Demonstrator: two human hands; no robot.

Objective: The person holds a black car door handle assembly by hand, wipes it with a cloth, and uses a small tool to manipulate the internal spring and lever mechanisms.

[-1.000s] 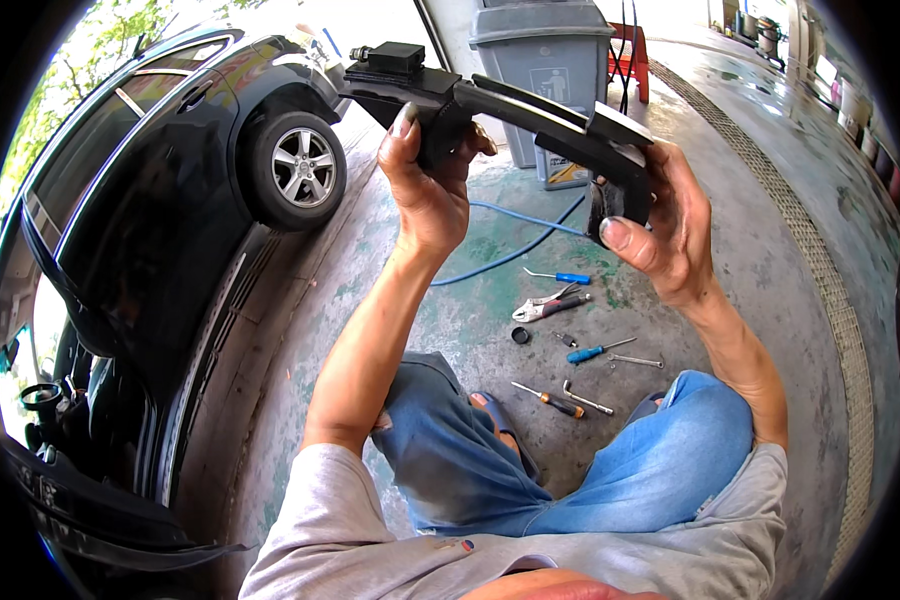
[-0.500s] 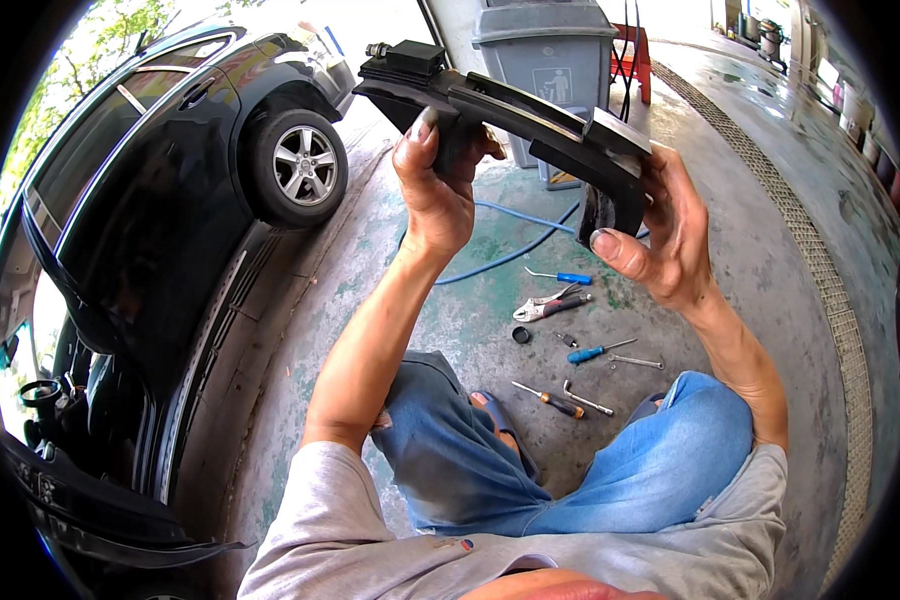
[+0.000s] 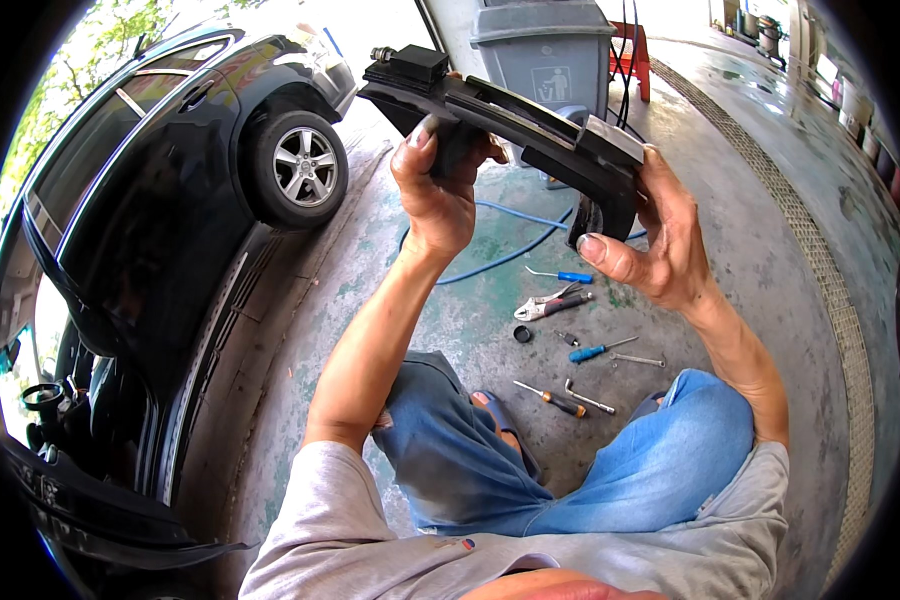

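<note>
Raised in front of me is a long, curved black part [image 3: 515, 115], apparently plastic, sloping down to the right. At its left end sits a small black block with a metal fitting, and its right end bends downward. My left hand [image 3: 438, 190] grips it near the left end, thumb up against the near side, most fingers hidden behind. Around the right end, my right hand [image 3: 660, 240] is closed, its thumb on the lower bent piece and its fingers along the outer edge.
On the floor lie locking pliers [image 3: 552, 304], a blue-handled pick [image 3: 575, 278], a blue screwdriver [image 3: 588, 354], a spanner [image 3: 640, 360], an angled wrench [image 3: 590, 400], another screwdriver [image 3: 562, 404] and a black ring [image 3: 521, 334]. A blue hose [image 3: 510, 262], grey bin [image 3: 542, 50] and dark car [image 3: 140, 190] stand around.
The right end of the black part has shifted slightly left, along with my right hand. My left hand has barely moved and keeps its grip.
</note>
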